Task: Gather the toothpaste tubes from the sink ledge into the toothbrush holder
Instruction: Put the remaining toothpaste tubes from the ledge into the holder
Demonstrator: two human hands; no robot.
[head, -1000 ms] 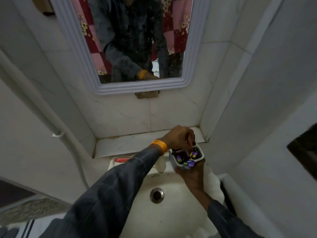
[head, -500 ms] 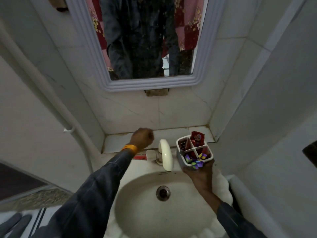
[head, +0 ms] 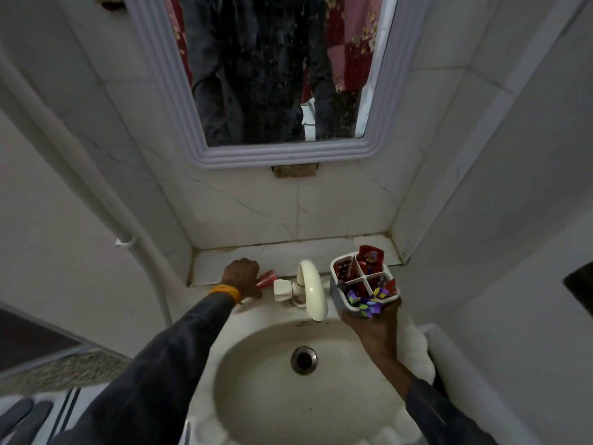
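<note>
Red tube [head: 267,278] lying on the sink [head: 244,319] rim's back-left part, just in front of the ledge [head: 288,252], left of the tap handle [head: 282,290]. Only its right end showing; the rest hidden under the left hand [head: 242,277]. Left grip curled down over the tube and touching it; whether fully clamped, cannot tell from this angle. Yellow band [head: 226,292] at that wrist, dark sleeve [head: 154,364] running back to the lower-left corner.

White holder [head: 364,284] at the sink's back-right corner, just right of the spout [head: 313,290], raised off the rim. Four compartments: red tubes standing in the back ones, one red tube end [head: 370,256] sticking above the rim at the back-right compartment; purple and yellow pieces [head: 367,303] poking out of the front compartment. Right hand [head: 373,329] under and in front of the holder, grip clamped around its lower front wall.

Tube and holder well apart, tap between them. Drain [head: 304,359] in the basin centre. Mirror [head: 276,72] on the tiled wall above the ledge.
</note>
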